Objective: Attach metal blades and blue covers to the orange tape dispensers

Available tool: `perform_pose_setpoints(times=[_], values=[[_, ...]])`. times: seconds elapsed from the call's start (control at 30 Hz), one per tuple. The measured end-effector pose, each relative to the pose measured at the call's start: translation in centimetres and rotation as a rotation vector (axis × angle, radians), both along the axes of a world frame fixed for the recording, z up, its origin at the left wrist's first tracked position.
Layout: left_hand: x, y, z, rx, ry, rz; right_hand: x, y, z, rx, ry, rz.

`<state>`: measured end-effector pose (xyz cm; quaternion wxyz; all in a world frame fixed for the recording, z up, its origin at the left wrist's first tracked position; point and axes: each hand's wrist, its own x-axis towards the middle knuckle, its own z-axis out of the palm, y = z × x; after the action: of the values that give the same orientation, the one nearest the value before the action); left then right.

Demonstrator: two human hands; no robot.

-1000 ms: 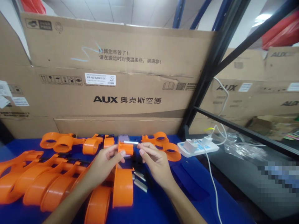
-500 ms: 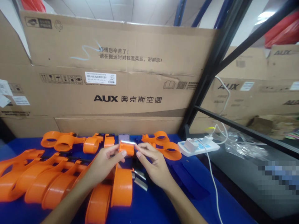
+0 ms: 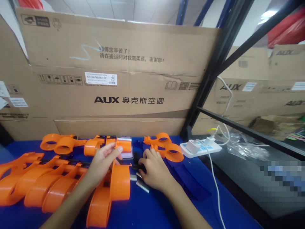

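My left hand (image 3: 104,159) is closed on the head of an orange tape dispenser (image 3: 120,181), thumb in front. The dispenser's wide ring hangs below the hand, and a metal strip (image 3: 124,139) shows at the head's top edge. My right hand (image 3: 152,168) is down at the table with its fingers curled over a black part (image 3: 141,167), mostly hidden beneath them. Just left of that hand lie loose metal blades (image 3: 143,186). A phone (image 3: 128,152) lies behind the held dispenser.
Several orange dispensers (image 3: 35,187) line the left side of the blue table (image 3: 133,213), with others (image 3: 174,152) at the back right. A white power strip (image 3: 201,147) with cables lies right. Large cardboard (image 3: 114,111) stands behind, beside a black metal rack (image 3: 209,73).
My right hand has left the metal strip at the dispenser's head and moved down to the black parts on the table. My left hand, still holding the dispenser, has shifted slightly left.
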<state>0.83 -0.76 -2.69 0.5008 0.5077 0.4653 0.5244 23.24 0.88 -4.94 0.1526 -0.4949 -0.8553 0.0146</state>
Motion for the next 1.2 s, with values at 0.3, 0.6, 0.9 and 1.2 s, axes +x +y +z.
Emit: perform_pose_setpoints(times=[0.3, 0.6, 0.9, 1.2], values=[[0.0, 0.5, -1.2, 0.048, 0.029, -0.086, 0.2, 0.6, 0.3, 0.197, 0.403, -0.028], [0.1, 0.2, -0.6, 0.048, 0.13, -0.214, -0.8, -0.5, -0.1, 0.379, 0.726, 0.098], [0.1, 0.1, -0.9, -0.021, 0.147, -0.351, -1.4, -0.7, -0.3, 0.394, 0.731, 0.227], [0.1, 0.0, -1.1, -0.086, 0.009, -0.269, -1.1, -1.1, 0.1, 0.261, 0.695, 0.254]])
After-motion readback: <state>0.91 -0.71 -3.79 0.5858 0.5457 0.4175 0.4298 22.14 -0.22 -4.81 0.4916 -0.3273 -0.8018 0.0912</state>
